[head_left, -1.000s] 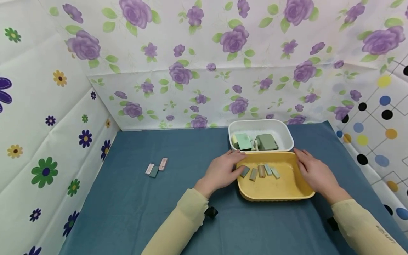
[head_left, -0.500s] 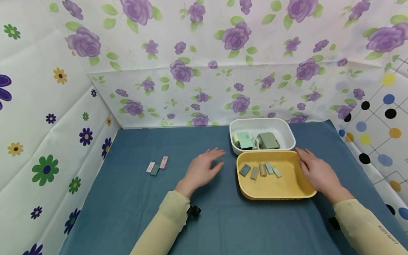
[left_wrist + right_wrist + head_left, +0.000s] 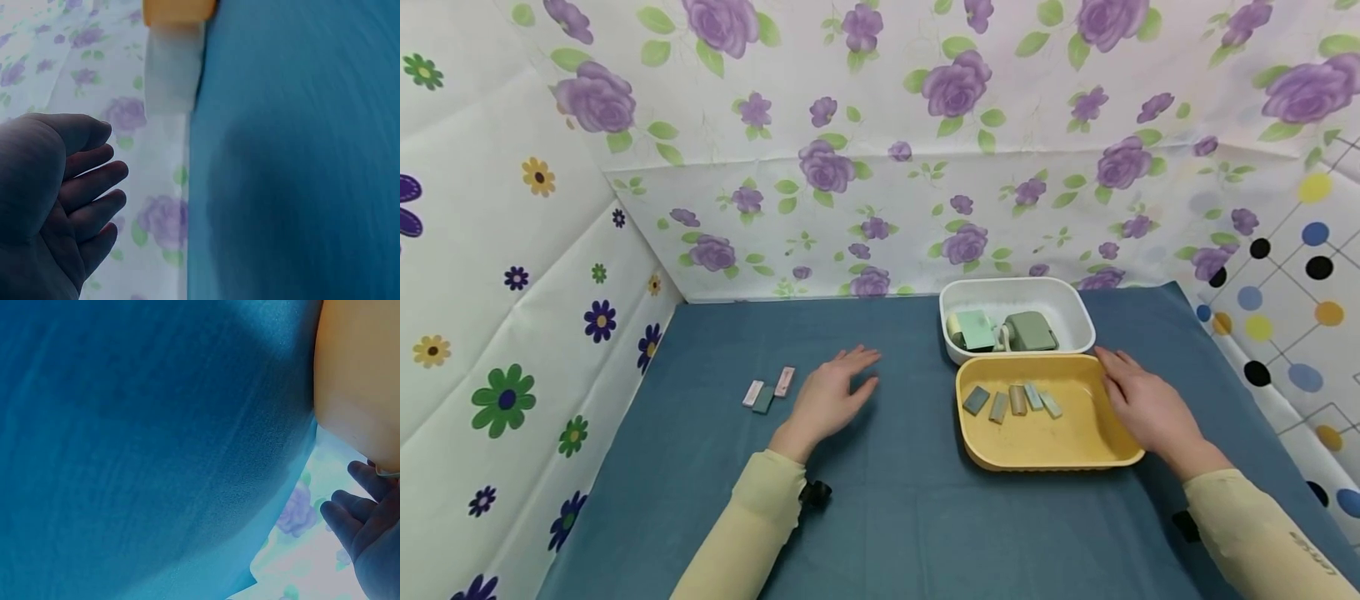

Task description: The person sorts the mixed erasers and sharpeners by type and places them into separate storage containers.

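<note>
My left hand (image 3: 831, 392) is empty, its fingers loosely spread, near three small blocks (image 3: 763, 399); my right hand (image 3: 1150, 408), fingers extended, touches the right rim of the yellow tray (image 3: 1037, 446) on the worktop (image 3: 880, 525). The tray looks light, stiff and smooth, best taken by opposite rims. A second ago my left hand was at its left rim.

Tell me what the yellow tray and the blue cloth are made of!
The yellow tray looks like smooth plastic with a faint shine: its shape is rounded and seems moulded. The blue cloth seems to be dull fabric, since it shows creases; which fibre, I can't tell.
</note>
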### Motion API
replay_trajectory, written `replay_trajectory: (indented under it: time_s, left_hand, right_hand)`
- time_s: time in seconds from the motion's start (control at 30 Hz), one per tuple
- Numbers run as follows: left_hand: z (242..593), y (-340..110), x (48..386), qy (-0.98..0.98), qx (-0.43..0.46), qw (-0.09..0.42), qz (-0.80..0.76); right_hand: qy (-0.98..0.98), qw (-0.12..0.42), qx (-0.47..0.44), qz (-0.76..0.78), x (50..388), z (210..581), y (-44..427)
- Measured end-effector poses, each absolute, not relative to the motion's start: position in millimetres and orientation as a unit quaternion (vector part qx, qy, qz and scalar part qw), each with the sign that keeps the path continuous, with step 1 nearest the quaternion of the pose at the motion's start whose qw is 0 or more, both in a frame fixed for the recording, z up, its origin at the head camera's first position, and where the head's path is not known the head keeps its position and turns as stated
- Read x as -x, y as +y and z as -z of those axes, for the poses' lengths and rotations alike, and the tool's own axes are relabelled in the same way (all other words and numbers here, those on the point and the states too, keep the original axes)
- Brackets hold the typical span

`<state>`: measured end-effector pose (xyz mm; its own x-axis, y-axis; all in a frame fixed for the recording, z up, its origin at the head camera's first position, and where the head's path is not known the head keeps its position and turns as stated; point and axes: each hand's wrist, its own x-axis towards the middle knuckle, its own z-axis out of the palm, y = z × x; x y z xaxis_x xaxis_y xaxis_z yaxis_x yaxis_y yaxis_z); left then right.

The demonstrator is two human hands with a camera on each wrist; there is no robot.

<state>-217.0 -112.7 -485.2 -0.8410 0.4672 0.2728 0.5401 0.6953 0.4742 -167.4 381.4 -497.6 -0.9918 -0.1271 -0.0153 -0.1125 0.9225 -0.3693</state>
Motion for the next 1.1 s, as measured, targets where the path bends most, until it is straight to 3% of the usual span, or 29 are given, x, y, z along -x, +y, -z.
replay_trajectory:
  time_s: [0.8, 1.1]
  left_hand:
    - [490.1, -216.5, 219.9, -0.962, 0.215, 0.024, 0.168]
    - [486.1, -228.7, 224.7, -0.966, 0.212, -0.031, 0.144]
  right_hand:
    - [0.980, 0.012, 0.063, 0.190, 165.9, 498.8, 382.1]
    - [0.980, 0.016, 0.059, 0.188, 166.0, 498.3, 381.2]
